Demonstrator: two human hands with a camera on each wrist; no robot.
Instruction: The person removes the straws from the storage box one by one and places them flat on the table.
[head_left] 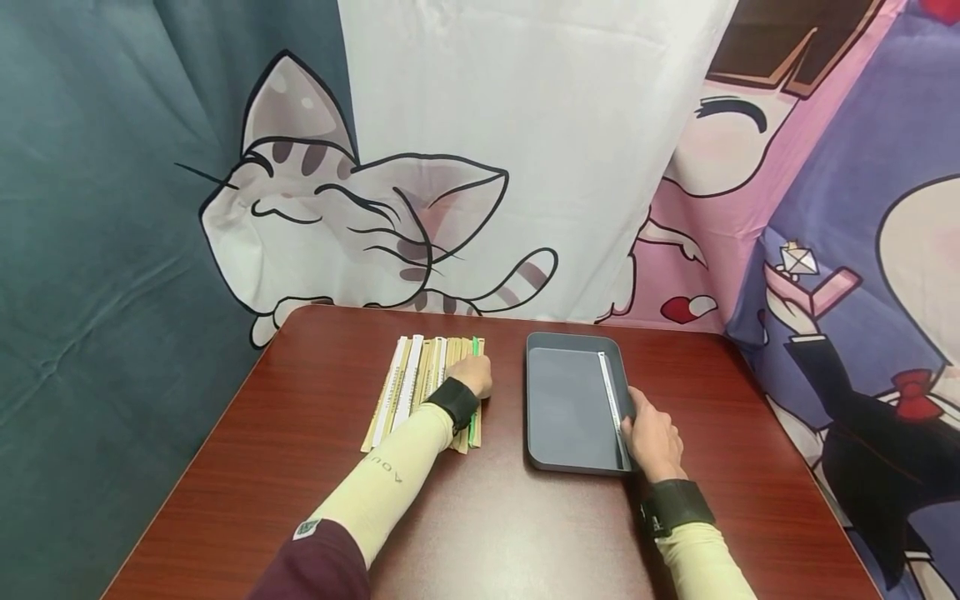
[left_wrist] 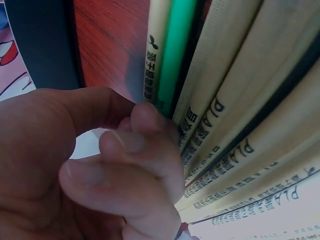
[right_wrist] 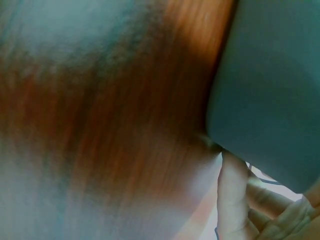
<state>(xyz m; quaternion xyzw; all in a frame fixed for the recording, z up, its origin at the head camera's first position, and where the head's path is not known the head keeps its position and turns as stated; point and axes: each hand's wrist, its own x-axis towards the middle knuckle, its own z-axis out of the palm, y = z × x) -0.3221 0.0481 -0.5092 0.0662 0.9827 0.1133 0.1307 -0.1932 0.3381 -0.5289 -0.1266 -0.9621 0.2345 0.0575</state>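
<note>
A row of paper-wrapped straws [head_left: 408, 383], some white and some tan, lies side by side on the table. My left hand [head_left: 472, 375] is at the right end of this row. In the left wrist view its thumb and curled fingertips pinch at the green straw [left_wrist: 176, 45], which lies beside a tan printed wrapper; the exact contact is partly hidden. To the right is a dark grey rectangular tray [head_left: 562, 400], with one white wrapped straw [head_left: 609, 387] lying lengthwise inside. My right hand [head_left: 654, 437] grips the tray's right wall near its front corner, thumb at the rim.
The reddish-brown wooden table [head_left: 300, 467] extends around the straws and tray. Behind it hangs a printed cloth [head_left: 570, 108] with cartoon figures, meeting the table's back edge. A strip of table separates the straws from the tray.
</note>
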